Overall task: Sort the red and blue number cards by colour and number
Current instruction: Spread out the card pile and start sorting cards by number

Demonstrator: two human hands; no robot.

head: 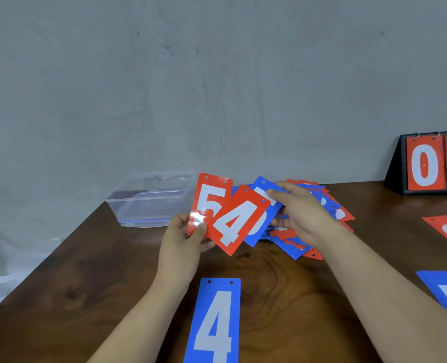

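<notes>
Wooden table [112, 258] under a grey wall: the left hand [188, 237] pinches a fanned red 5 [209, 195] and red 4 [236, 221] for reading, while the right hand [298, 210] grips a blue card [263, 191], probably lifted off the mixed pile [309, 231]. Nearby, a blue 4 [214, 320] lies sorted.

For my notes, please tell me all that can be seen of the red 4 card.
The red 4 card is thin and glossy, with a white 4 and two holes near its top edge. Held above the table, tilted right, it overlaps the red 5 card and a blue card. The left hand holds them at the lower left; the right hand grips the blue card.
</notes>
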